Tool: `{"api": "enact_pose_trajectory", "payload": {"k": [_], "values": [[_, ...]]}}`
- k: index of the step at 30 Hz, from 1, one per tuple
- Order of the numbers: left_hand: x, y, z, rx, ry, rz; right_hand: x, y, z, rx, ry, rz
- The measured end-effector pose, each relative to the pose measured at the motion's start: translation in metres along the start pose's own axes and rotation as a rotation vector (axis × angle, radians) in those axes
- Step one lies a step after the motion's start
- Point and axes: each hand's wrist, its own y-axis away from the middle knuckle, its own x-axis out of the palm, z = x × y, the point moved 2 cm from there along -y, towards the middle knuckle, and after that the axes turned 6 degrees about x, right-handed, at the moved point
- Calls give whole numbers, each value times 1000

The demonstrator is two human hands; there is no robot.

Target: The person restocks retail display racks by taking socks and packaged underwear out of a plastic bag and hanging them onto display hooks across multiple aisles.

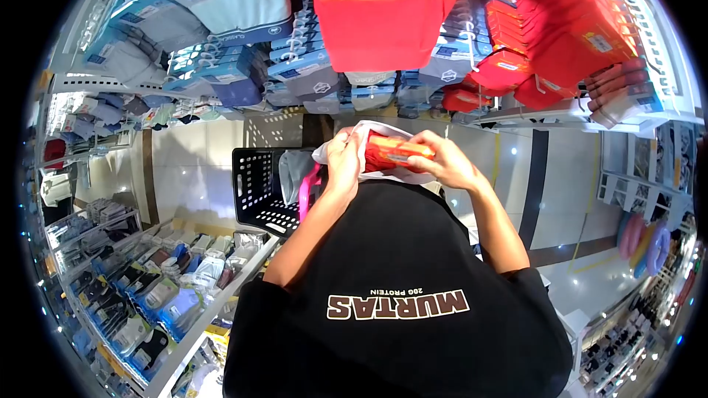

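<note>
A white bag (322, 152) is held in front of my chest by my left hand (344, 160), whose fingers are closed on its edge. Inside its mouth lies a red packet (391, 151) with orange printing, partly hidden by the bag and my fingers. My right hand (447, 162) pinches the packet's right end. A pink strap (306, 190) hangs beside my left forearm. Just left of it stands a black perforated basket (254, 210) with a grey-white item (293, 173) in it.
Ahead, racks hold hanging red packs (383, 33) and blue-and-grey packs (234, 0). A low shelf of packaged socks (162, 287) runs along the left. Tiled floor (509, 177) lies below, and coloured rings (649, 247) hang at the right.
</note>
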Motion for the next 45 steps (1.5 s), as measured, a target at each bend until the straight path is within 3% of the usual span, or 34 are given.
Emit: {"api": "enact_pose_trajectory", "payload": {"k": [2, 4, 7, 14, 17, 20, 25, 28, 29, 33, 38, 40, 41, 42, 44, 45], "values": [[-2, -1, -1, -34, 7, 16, -21, 5, -3, -194, -127, -173], [-3, -1, -1, -54, 10, 37, -44, 23, 14, -61, -398, -260], [-1, -2, 5, -54, -63, 4, -70, 36, 30, -174, -716, -475], [13, 8, -4, -88, -39, 75, -132, 23, 97, -613, -947, -745], [13, 12, -2, -70, -61, 120, -145, 1, 134, -693, -945, -867], [12, 15, 1, -39, -23, 108, -161, -16, 171, -814, -999, -782], [5, 19, -2, -3, -51, 91, -203, -55, 182, -677, -743, -936], [-1, 23, -3, 19, -55, 81, -205, -58, 188, -715, -888, -808], [-3, 22, -3, 22, -36, 88, -203, -60, 190, -700, -974, -889], [-8, 20, 0, 24, 22, 108, -207, -67, 183, -781, -783, -984], [-3, 17, -4, 37, 16, 108, -208, -71, 184, -665, -667, -962], [1, 15, -6, 58, 29, 95, -201, -72, 182, -635, -576, -921], [-3, 18, -7, 7, 12, 111, -191, -67, 174, -452, -524, -1014], [-1, 21, -16, -12, -52, 90, -182, -68, 159, -445, -395, -1109], [-8, 15, -10, 18, -77, 70, -145, -42, 149, -537, -349, -976], [-9, 13, -9, 34, -81, 33, -125, -33, 131, -523, -360, -1011]]}}
